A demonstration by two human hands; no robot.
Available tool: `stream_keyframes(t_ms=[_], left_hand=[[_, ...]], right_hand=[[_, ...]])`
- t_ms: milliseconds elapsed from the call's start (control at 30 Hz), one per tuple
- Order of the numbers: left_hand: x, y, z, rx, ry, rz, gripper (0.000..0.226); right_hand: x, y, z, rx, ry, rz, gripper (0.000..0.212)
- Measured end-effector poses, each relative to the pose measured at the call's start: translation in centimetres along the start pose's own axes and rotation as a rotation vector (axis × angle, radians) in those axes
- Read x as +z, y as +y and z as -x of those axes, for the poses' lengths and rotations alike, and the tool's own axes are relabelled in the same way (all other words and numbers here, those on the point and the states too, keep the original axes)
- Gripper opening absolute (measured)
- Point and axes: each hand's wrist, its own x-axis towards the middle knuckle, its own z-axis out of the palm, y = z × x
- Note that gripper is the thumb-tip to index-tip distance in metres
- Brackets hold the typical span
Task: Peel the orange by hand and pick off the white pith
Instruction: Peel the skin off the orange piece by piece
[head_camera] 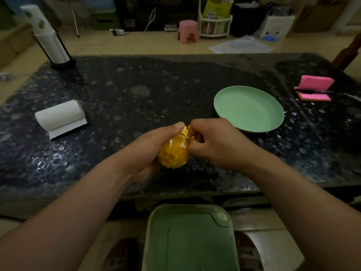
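Your orange [173,153] is over the near middle of the desk [136,106], with your left hand [144,151] holding its left side and your right hand [216,143] pinching at its far right. The plate [248,108] lies farther right, the paper roll [60,116] left, and the stack of cups [51,45] at the far-left corner. A bin [189,237] sits below the near edge.

Dim, soft-focus wide-angle view, corners darkened and bent, with faint glare on the tabletop [58,157].

Dim light falls on a dark speckled stone counter [136,90]; beyond its far edge, a beige tiled floor [136,44] holds a small pink plastic stool [188,31] and a white wire rack [215,26].
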Motion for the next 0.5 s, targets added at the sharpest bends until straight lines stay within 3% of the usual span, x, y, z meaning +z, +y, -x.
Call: stream_keyframes(t_ms=[100,233,400,500], left_hand=[[-0.3,0.0,0.1,-0.005,-0.009,0.039,0.032],[-1.1,-0.1,0.3,-0.018,-0.035,0.194,0.021],[-2.1,-0.1,0.3,-0.043,-0.069,0.317,0.038],[-2.5,0.2,0.3,-0.053,-0.053,0.401,0.045]], right_hand=[[0.1,-0.3,-0.3,0.023,-0.009,-0.061,0.016],[-0.2,-0.4,-0.7,0.085,-0.066,-0.422,0.006],[1.0,0.7,-1.8,0.153,-0.113,-0.689,0.012],[1.9,2.0,-2.8,0.226,-0.055,-0.797,0.017]])
